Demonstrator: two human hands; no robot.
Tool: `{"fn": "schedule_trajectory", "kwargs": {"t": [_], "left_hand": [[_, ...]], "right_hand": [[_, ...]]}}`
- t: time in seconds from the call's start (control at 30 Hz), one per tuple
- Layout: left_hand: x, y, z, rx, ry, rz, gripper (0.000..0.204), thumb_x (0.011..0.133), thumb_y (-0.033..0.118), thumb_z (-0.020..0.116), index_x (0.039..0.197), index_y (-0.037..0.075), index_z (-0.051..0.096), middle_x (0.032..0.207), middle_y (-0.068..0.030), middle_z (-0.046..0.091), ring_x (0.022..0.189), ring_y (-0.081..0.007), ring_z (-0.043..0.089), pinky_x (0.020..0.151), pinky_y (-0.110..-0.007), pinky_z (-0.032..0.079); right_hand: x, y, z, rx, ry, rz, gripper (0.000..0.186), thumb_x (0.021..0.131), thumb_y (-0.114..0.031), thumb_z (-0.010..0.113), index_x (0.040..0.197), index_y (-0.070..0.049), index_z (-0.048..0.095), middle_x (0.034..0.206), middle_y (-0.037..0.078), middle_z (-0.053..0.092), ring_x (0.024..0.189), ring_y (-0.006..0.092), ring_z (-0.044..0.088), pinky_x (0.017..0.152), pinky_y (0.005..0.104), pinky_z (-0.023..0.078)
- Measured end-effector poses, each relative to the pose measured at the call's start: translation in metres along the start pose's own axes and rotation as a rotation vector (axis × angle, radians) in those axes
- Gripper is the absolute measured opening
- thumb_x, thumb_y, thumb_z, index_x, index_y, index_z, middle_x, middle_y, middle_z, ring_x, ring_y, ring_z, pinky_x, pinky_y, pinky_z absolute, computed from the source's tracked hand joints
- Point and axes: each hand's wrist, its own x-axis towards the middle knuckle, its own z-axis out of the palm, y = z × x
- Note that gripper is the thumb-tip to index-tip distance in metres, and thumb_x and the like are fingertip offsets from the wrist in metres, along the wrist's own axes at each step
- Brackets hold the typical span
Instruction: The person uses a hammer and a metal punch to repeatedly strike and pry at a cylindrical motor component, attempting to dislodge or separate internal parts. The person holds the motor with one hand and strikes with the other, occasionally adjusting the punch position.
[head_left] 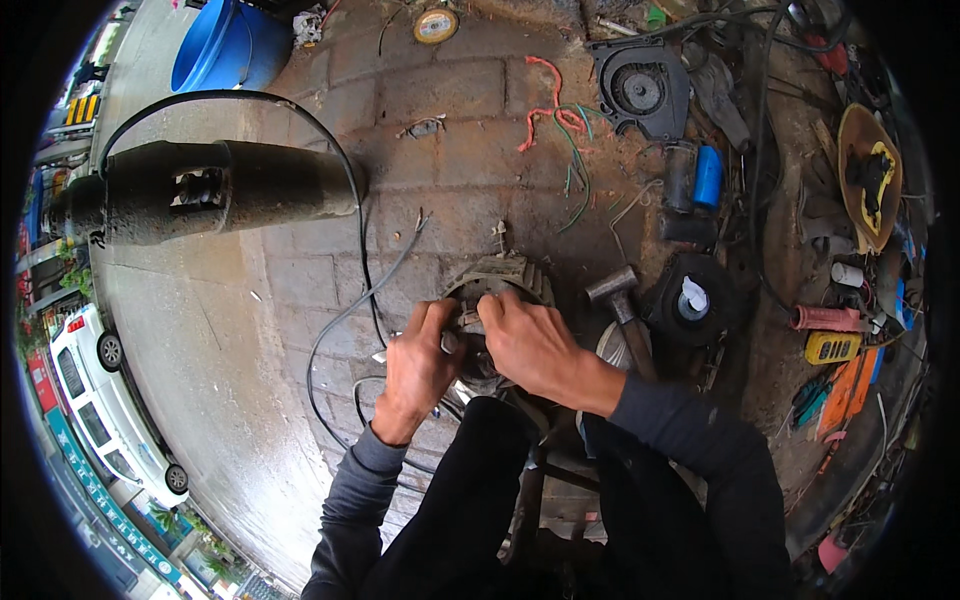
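A grey, dirty electric motor housing [503,275] with cooling fins stands on the brick paving in front of my knees. My left hand [418,368] grips its near left rim, thumb and fingers closed on the edge. On the motor's open top lies my right hand [530,342], fingers curled over the inside of the housing. What the fingertips touch inside is hidden. A hammer [622,305] with a wooden handle lies just right of the motor, head pointing away from me.
A black cable [345,320] loops on the bricks left of the motor. A dark cylindrical post [215,190] stands at the left. Black fan covers [640,90], a blue capacitor [708,175], red and green wires [560,120], a yellow meter [832,347] and hand tools lie to the right.
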Motion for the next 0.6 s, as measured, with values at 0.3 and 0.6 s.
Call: {"fn": "schedule_trajectory", "kwargs": {"t": [0.3,0.6], "left_hand": [[-0.011,0.005,-0.013,-0.022,-0.055,-0.008,0.050,0.075,0.006,0.082,0.121,0.006,0.062,0.110,-0.0142,0.067,0.090,-0.0388,0.070,0.072,-0.045,0.058],[-0.017,-0.003,-0.015,-0.192,-0.006,-0.096,0.047,0.074,-0.002,0.076,0.120,0.001,0.065,0.110,-0.0176,0.069,0.099,-0.0381,0.070,0.084,-0.039,0.057]], "right_hand": [[-0.009,-0.011,-0.006,0.038,0.041,-0.070,0.014,0.086,-0.002,0.061,0.097,0.000,0.052,0.088,0.020,0.061,0.068,0.0382,0.070,0.055,0.0454,0.058],[-0.013,-0.003,-0.017,0.336,0.039,-0.044,0.061,0.081,-0.036,0.087,0.119,0.004,0.059,0.099,0.019,0.062,0.085,0.0361,0.070,0.072,0.0445,0.059]]}}
